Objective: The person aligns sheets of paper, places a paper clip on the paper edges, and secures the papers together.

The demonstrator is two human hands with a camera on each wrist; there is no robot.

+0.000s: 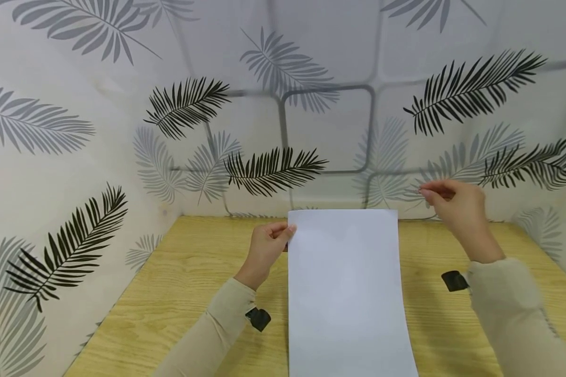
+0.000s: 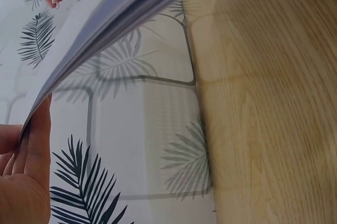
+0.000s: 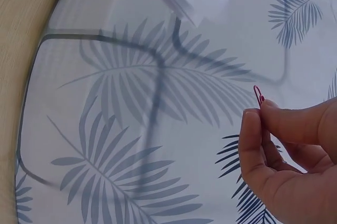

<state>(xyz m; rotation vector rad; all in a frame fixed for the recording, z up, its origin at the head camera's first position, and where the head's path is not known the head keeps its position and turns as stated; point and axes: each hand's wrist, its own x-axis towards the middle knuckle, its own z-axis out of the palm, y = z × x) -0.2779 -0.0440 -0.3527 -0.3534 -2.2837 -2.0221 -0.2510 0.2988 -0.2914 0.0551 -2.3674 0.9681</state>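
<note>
A stack of white paper sheets (image 1: 344, 283) stands raised over the table, its top edge level with the table's back. My left hand (image 1: 270, 246) pinches the stack near its upper left corner, thumb in front and fingers behind. The left wrist view shows the layered edges of the sheets (image 2: 124, 21) curving away from the left hand (image 2: 26, 166). Off to the right and higher, my right hand (image 1: 459, 209) pinches a small red paper clip (image 3: 257, 93) between thumb and forefinger. The clip's looped end sticks out past the fingertips, apart from the paper.
The wooden table (image 1: 193, 293) ends at a wall covering (image 1: 330, 131) with a grey and black leaf print. Another such covering (image 1: 137, 157) runs along the left side. Black straps with small dark blocks (image 1: 454, 281) sit at both wrists.
</note>
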